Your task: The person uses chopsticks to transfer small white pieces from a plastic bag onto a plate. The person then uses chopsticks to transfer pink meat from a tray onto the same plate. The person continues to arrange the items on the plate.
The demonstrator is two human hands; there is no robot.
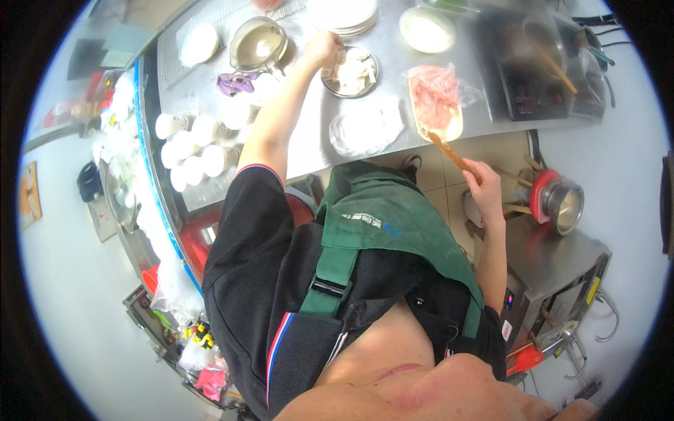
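My left hand [322, 50] is at the left rim of a round metal dish [350, 73] heaped with pale folded pieces that look like wontons. Its fingers are curled, and glare hides whether anything is between them. My right hand [484, 181] grips a brown wooden spatula [447, 150] in front of the counter's near edge. The spatula's tip reaches the near end of a cream tray [453, 129] of pink minced meat [429, 97]. Clear plastic film [463, 92] partly covers the meat. Between dish and tray lies a crumpled clear plastic bag [366, 129].
Several white cups [202, 144] stand at the counter's left, near a purple cloth [236, 83] and a jug [258, 44]. Stacked white plates [342, 16] and a white bowl [426, 30] sit farther back. An induction cooker [532, 100] is at right, above a metal pot [566, 210].
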